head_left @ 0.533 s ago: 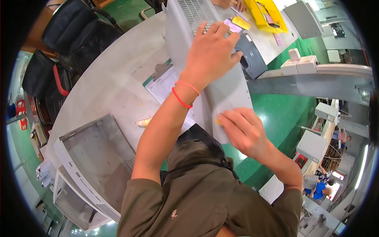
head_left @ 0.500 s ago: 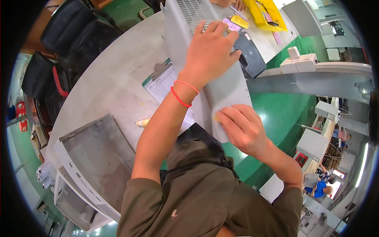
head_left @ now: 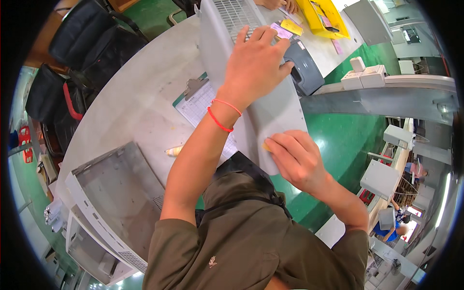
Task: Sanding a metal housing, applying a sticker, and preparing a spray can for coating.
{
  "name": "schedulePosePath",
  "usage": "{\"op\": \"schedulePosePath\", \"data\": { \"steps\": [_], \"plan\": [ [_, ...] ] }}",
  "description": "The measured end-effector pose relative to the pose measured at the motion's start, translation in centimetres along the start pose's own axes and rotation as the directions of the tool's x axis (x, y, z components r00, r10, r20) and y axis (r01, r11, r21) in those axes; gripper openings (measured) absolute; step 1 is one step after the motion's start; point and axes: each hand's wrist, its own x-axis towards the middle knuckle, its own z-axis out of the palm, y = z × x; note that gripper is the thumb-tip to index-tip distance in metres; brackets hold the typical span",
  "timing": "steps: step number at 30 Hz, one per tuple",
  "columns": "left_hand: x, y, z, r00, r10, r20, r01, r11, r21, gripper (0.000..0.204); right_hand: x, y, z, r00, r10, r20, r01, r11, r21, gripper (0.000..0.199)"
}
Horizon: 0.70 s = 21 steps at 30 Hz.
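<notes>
A light grey casing [head_left: 268,108] with a slotted grille [head_left: 237,19] at its far end stands on the pale table. My left hand [head_left: 256,63] rests on its upper face, fingers spread, red cords round the wrist. Near the casing's close end my right hand [head_left: 300,159] is closed in a pinch. A small yellow piece [head_left: 266,146] peeks out at its fingertips against the grey surface; most of it is hidden, so its kind cannot be told. A clipboard with a printed sheet [head_left: 195,104] lies left of the casing, partly behind my left forearm.
A second grey casing [head_left: 118,193] lies at the lower left of the table [head_left: 130,101]. A striped, cone-like roll [head_left: 174,151] sits near my forearm. Beyond are a dark grey case [head_left: 307,67], a yellow bin [head_left: 324,19] and another person's hands [head_left: 280,5]. Black chairs [head_left: 96,38] stand left.
My right hand has shifted very slightly along the grey surface with the yellow piece. My left hand stays on the casing; the whole view has moved a little.
</notes>
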Motion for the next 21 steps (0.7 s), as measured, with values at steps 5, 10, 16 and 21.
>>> {"op": "schedulePosePath", "data": {
  "steps": [5,10,16,21],
  "plan": [
    [-0.1,-0.1,0.2,1.000,0.009,-0.027,-0.009,1.000,-0.010,0.037,-0.3,0.0,0.2,1.000,0.002,-0.009,-0.002,1.000,0.004,0.040],
    [-0.1,-0.1,0.0,1.000,0.007,-0.006,-0.007,1.000,-0.008,0.038,0.4,0.2,0.1,1.000,0.004,-0.006,-0.004,1.000,0.004,0.040],
    [-0.1,0.0,0.2,1.000,0.007,-0.020,-0.007,1.000,-0.007,0.038,-0.2,0.1,0.0,1.000,0.006,0.000,-0.006,1.000,0.002,0.039],
    [-0.2,0.0,0.0,1.000,-0.013,-0.015,0.013,1.000,-0.007,0.038,-0.9,0.0,0.1,1.000,-0.015,0.002,0.015,1.000,0.001,0.038]
  ]
}}
